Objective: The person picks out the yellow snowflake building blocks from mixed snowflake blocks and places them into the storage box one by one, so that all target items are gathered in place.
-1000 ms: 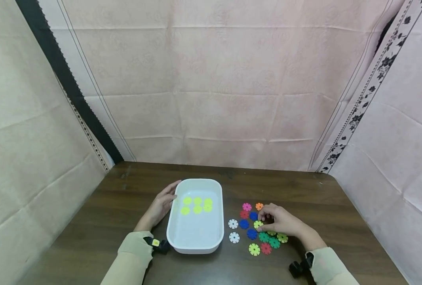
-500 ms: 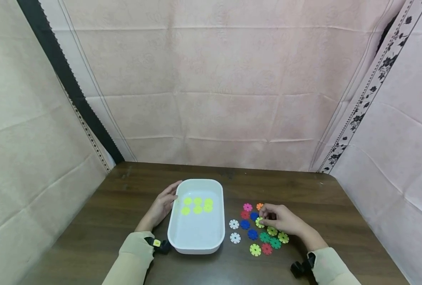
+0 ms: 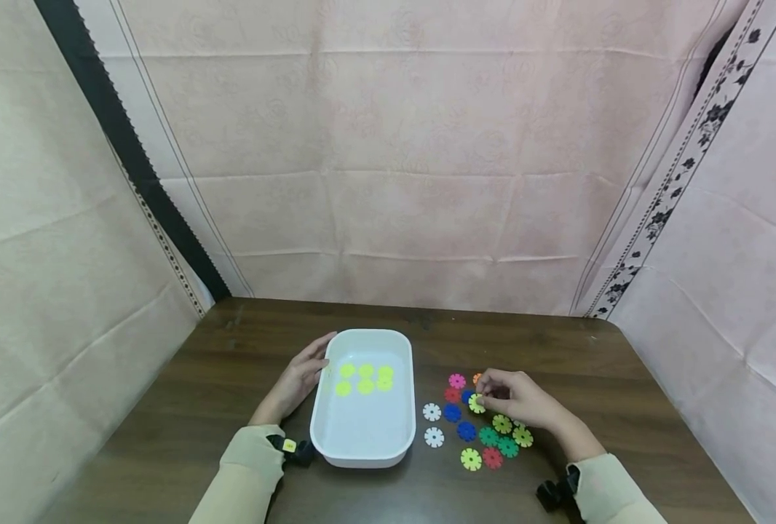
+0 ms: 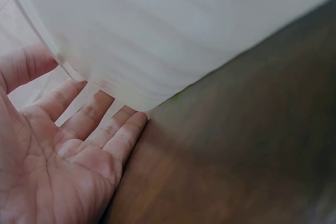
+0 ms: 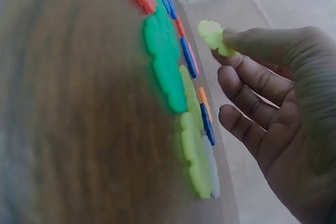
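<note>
Between thumb and forefinger, my right hand (image 3: 522, 399) pinches a yellow-green snowflake disc (image 5: 211, 32), a notched, flower-shaped plastic piece. It is raised off the tabletop in the right wrist view, the other fingers loosely curled below. Several more discs lie flat beneath and beside that hand, among them a green disc (image 3: 508, 447), a blue disc (image 3: 466, 431) and a white disc (image 3: 434, 437). My left hand (image 3: 296, 384) holds the left side of a white tray (image 3: 363, 433), thumb at the rim and fingers against the outer wall. Several yellow-green discs (image 3: 365, 386) lie inside the tray.
More yellow-green discs lie right of the tray, including one yellow-green piece (image 3: 471, 459) near a red disc (image 3: 492, 458). A pink disc (image 3: 456, 380) lies farther back. The brown wooden table (image 3: 283, 320) ends at a pale cloth backdrop (image 3: 388, 182).
My right hand has pinched the yellow-green disc and lifted it slightly from the group, moving a little away from the near discs. My left hand stays on the tray.
</note>
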Demonstrator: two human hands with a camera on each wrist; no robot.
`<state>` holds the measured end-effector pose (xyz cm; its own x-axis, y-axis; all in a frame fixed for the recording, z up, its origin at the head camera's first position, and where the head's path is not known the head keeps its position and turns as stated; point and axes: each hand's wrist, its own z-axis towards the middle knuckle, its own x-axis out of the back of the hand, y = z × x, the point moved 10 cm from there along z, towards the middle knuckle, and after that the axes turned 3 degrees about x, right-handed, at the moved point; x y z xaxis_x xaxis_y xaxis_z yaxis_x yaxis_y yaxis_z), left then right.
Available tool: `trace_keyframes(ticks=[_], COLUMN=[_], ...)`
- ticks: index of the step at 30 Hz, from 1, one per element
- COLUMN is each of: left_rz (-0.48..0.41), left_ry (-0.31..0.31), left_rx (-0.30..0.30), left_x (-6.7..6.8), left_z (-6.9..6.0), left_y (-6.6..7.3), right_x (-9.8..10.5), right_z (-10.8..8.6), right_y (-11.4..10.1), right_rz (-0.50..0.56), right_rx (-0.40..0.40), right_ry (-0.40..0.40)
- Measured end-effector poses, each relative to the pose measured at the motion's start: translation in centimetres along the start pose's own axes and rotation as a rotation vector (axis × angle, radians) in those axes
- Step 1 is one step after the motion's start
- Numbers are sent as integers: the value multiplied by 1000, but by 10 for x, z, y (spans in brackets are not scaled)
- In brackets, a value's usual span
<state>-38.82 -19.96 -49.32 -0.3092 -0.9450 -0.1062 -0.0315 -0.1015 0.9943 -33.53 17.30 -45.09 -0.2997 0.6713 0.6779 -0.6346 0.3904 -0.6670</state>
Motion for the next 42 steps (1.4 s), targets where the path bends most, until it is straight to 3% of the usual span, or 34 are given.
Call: trace_keyframes(ticks=[14,23,28,36,42], left_rz=[-7,-6,0,4,4], left_ry=[6,6,13,15,20], left_rx=[14,-3,-5,3,20], left_x=[1,0,1,2,2], left_z=[0,2,4,3,2], left_y=[-2,-2,-2,-2,-3], right_x=[2,-3,-9,-40,-90], right_z=[28,56,78,116,146], right_y=[-16,-29,-47,-81,-95], right_rz=[-73,-42,-61,-22,-14], right_rx=[58,31,77,152,180], right_ry=[-23,-63,-92,-159,-269])
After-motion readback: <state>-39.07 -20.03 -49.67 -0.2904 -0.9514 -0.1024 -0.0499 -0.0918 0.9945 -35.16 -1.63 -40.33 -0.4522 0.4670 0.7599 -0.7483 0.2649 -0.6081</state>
